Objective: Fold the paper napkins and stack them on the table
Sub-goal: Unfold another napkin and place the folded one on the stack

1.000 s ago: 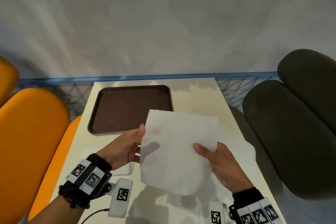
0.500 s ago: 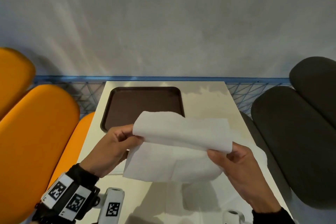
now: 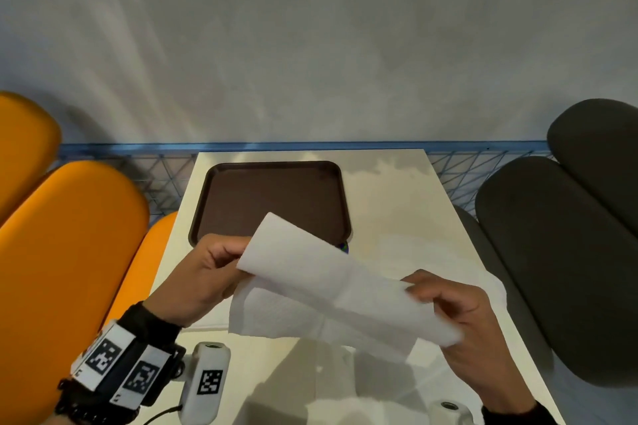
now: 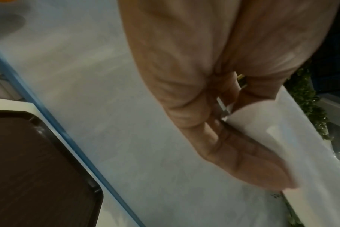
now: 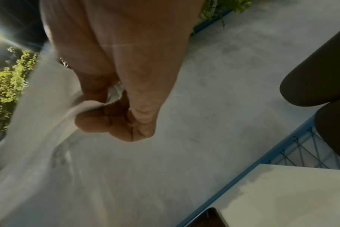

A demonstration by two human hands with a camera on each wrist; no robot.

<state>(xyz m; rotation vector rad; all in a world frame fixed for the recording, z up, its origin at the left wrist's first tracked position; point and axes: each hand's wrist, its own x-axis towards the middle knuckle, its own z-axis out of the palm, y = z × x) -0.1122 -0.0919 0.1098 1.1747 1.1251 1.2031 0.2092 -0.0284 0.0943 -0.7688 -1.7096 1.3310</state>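
Observation:
A white paper napkin [image 3: 331, 290] hangs in the air above the near half of the table [image 3: 407, 217], folded over on itself with its upper flap slanting from upper left to lower right. My left hand [image 3: 221, 262] pinches its left end, with curled fingers [image 4: 243, 161] against the paper [image 4: 282, 138]. My right hand [image 3: 438, 297] pinches the right end, and the paper [image 5: 48, 107] bunches at the curled fingers [image 5: 107, 122]. More white napkin paper [image 3: 448, 252] lies flat on the table under my right hand.
An empty dark brown tray [image 3: 272, 200] sits on the far left part of the white table. Orange seats [image 3: 69, 235] stand to the left, dark grey seats [image 3: 559, 235] to the right. A blue rail [image 3: 310, 147] and grey wall close the far side.
The flat napkin has been folded over: its top edge came down toward me. The napkin now slants, with my left hand higher and farther and my right hand lower.

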